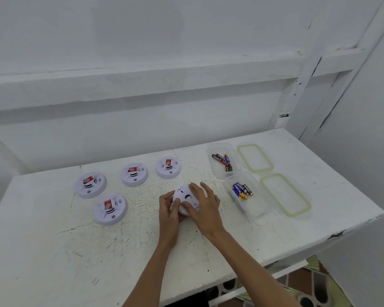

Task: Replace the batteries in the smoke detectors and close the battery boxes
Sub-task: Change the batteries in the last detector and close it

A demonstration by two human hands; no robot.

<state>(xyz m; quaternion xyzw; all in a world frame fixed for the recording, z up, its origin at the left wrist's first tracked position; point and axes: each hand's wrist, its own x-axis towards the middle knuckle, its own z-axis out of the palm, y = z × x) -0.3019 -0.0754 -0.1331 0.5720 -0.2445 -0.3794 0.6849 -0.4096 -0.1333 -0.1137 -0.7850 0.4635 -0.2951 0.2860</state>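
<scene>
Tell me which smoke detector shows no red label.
The detector held between the left hand and right hand. The other four each show a red label on top.

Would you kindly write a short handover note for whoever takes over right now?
Left hand and right hand both hold one detector, back up.
Four other detectors lie face up to the left.
Two open boxes of batteries sit right, lids beside them.
Done: unclear; which detectors have fresh batteries does not show.
To do: finish the held detector, check the rest, close both boxes.
</scene>
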